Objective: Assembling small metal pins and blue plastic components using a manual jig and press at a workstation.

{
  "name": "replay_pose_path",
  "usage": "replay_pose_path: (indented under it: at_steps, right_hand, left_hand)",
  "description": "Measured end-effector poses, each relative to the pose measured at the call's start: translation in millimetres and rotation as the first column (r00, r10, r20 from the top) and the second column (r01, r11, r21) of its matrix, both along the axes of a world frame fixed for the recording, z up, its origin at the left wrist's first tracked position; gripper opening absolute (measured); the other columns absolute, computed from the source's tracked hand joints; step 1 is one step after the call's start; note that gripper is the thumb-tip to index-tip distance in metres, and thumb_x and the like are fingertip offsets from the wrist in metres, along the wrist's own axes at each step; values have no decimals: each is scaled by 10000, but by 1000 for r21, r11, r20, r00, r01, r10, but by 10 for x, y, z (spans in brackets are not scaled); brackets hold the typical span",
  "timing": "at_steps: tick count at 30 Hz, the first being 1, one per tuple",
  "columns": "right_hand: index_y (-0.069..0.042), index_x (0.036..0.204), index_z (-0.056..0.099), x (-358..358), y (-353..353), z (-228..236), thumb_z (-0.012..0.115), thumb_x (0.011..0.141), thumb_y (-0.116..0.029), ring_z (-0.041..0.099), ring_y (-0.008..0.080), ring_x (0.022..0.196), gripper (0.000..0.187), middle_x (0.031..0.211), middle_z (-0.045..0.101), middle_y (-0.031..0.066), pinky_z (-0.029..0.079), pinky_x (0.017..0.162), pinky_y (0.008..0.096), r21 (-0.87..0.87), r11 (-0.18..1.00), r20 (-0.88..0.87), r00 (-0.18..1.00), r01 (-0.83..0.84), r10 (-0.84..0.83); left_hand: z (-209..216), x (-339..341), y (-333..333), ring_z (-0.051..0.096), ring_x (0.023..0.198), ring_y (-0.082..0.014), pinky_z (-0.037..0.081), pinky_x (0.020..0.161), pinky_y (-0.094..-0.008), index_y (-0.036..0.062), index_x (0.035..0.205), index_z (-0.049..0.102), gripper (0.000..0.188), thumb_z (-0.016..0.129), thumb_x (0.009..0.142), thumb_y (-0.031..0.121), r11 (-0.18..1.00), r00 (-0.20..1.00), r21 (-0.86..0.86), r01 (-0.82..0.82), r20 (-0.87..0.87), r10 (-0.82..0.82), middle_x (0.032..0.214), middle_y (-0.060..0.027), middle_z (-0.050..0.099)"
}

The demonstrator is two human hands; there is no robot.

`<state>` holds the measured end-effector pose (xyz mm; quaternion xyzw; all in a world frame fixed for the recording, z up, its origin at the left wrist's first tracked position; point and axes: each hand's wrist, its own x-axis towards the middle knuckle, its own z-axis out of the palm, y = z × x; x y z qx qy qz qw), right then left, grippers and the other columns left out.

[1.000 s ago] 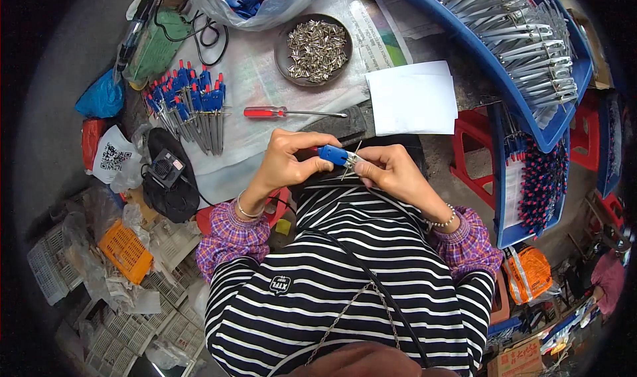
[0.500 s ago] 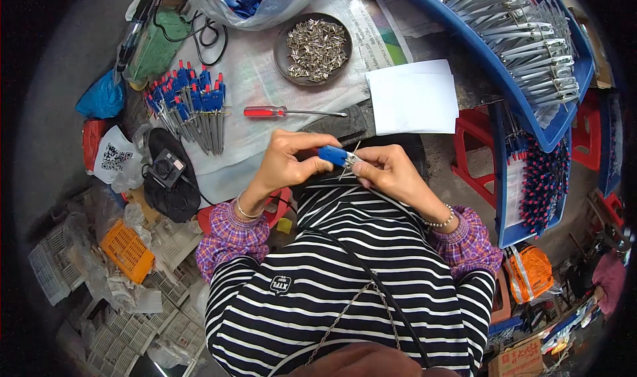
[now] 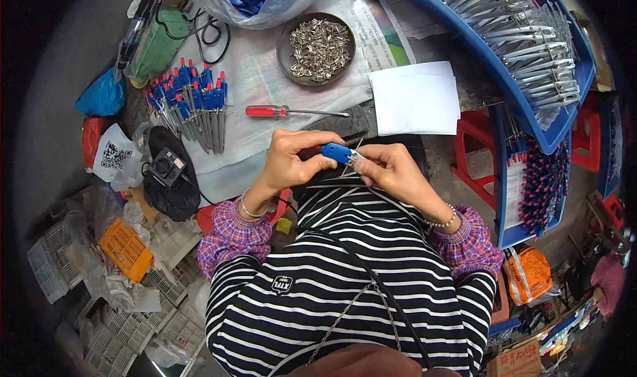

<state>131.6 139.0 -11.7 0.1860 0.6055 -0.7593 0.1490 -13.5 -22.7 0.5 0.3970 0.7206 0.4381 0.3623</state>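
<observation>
Above my lap, both hands meet at one small assembly. My left hand [image 3: 298,158] is closed, its thumb and forefinger at a blue plastic piece [image 3: 336,153] with small holes. My right hand [image 3: 391,168] pinches the metal end, a metal clip part [image 3: 353,158] with a thin rod crossing it. Exactly how the two parts join is too small to make out. Beyond my hands, a red-handled screwdriver [image 3: 269,111] lies on the table. Farther back, a round dark bowl [image 3: 281,57] holds many small silvery rivet-like pins [image 3: 320,47].
Metal pieces with blue and red ends [image 3: 199,102] are heaped at the left. White paper sheets [image 3: 416,102] lie right of the screwdriver. A plastic bag of blue parts [image 3: 285,12] stands behind. A blue tray [image 3: 491,62] of metal strips juts in at the right, above red stools [image 3: 472,151].
The blue piece shows more of its flat face between my hands, and my left fingertips sit slightly farther apart. Otherwise both hands stay nearly in place.
</observation>
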Motion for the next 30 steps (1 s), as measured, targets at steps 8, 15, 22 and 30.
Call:
replay_pose_path:
  at_steps: [8, 15, 22, 30]
  right_hand:
    - [45, 865, 649, 16, -24, -54, 570, 870, -122, 479, 55, 523, 185, 566, 539, 11, 393, 487, 233, -67, 998, 20, 1000, 14, -13]
    - [38, 910, 670, 21, -17, -56, 569, 857, -117, 466, 55, 517, 192, 563, 539, 11, 386, 486, 233, -78, 997, 31, 999, -24, 26]
    - [41, 859, 653, 9, -9, -26, 556, 870, -141, 467, 56, 513, 207, 561, 543, 14, 379, 481, 233, -20, 999, 8, 999, -36, 36]
    - [49, 840, 640, 7, -23, -33, 563, 876, -136, 492, 60, 529, 203, 559, 543, 24, 408, 498, 247, -40, 999, -13, 1000, -15, 15]
  left_hand:
    - [28, -71, 24, 620, 619, -85, 473, 542, -211, -17, 933, 686, 287, 743, 651, -5, 995, 995, -69, 70, 69, -65, 729, -71, 682]
    - [49, -88, 19, 621, 596, -82, 469, 523, -205, -12, 927, 692, 283, 733, 647, -14, 993, 991, -76, 91, 107, -82, 720, -75, 681]
    - [49, -53, -8, 627, 608, -85, 466, 525, -204, -12, 929, 690, 284, 753, 653, 20, 999, 998, -26, 32, 46, -31, 726, -78, 684]
    - [49, -70, -10, 624, 605, -87, 463, 525, -208, -7, 933, 691, 297, 766, 650, 44, 999, 999, 0, 41, 26, -41, 726, -77, 683]
